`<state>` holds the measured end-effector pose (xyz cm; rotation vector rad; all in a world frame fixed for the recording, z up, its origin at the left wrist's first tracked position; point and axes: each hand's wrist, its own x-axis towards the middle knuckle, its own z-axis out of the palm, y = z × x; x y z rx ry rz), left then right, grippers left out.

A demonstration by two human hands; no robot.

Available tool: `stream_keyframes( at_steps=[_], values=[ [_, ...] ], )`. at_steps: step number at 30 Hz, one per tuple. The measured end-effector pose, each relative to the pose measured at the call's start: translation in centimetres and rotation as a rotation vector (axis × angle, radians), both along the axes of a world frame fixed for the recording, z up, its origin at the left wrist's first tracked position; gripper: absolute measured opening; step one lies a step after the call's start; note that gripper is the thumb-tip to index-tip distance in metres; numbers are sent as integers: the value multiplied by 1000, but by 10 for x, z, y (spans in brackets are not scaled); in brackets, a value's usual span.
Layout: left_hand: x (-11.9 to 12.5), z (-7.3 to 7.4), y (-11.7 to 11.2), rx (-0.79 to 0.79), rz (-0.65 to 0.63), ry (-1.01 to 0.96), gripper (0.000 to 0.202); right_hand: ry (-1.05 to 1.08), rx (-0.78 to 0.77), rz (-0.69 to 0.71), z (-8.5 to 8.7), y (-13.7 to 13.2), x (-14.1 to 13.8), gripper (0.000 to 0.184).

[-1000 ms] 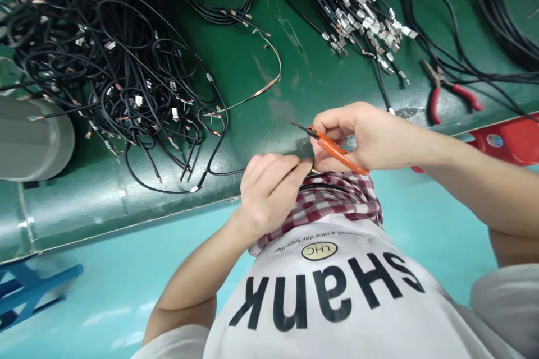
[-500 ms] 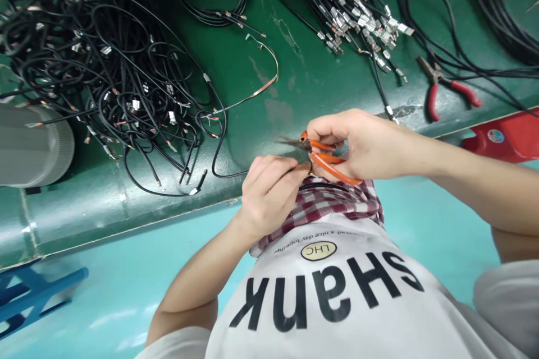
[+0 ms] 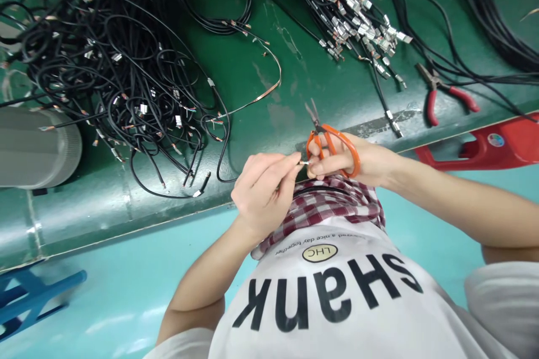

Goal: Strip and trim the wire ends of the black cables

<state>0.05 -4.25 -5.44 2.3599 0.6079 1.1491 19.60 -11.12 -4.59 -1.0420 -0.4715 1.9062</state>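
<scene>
Scissors (image 3: 343, 140) now swung upright in right hand (image 3: 370, 168), gripped by handles; left hand (image 3: 263, 193) pinches short wire (image 3: 304, 163), tip pointing toward right hand.

**Single head-worn camera, facing forward and down.**
Close view from above the chest: white T-shirt (image 3: 320, 297) nearest at frame bottom, left hand (image 3: 263, 196) and right hand (image 3: 337, 160) mid-frame, green workbench (image 3: 320, 95) beyond.

The green worktop (image 3: 303, 84) runs just beyond the fingers (image 3: 290, 161). Far to their left lies a tangled heap of black cables (image 3: 118, 95); ahead and slightly right, a bundle of black cables with metal terminals (image 3: 353, 17); farther right, red-handled pliers (image 3: 440, 95).
</scene>
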Motion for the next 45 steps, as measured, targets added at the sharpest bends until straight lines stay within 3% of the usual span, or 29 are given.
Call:
stream_keyframes(
  at_steps=[3, 9, 12, 20, 27, 33, 38, 45],
  values=[
    [1, 2, -1, -48, 36, 18, 27, -137, 114, -159, 6, -5, -5, 32],
    [3, -3, 0, 172, 71, 72, 27, -249, 234, -407, 10, -9, -22, 44],
    [5, -1, -2, 179, 73, 70, 26, -314, 262, -459, 8, -8, -27, 43],
    [4, 20, -7, -397, 10, 142, 11, -564, 379, -484, 14, -8, -26, 40],
    [9, 14, -10, -784, 18, -35, 7, -431, 283, -476, 14, -7, -28, 45],
    [11, 15, -7, -1190, -69, -163, 12, -292, 264, -435, 10, -4, -23, 46],
    [10, 13, -4, -1269, -88, -205, 12, -329, 251, -426, 11, -3, -20, 48],
    [13, 12, -6, -1219, -58, -198, 15, -389, 261, -480, 15, -2, -27, 43]
  ],
)
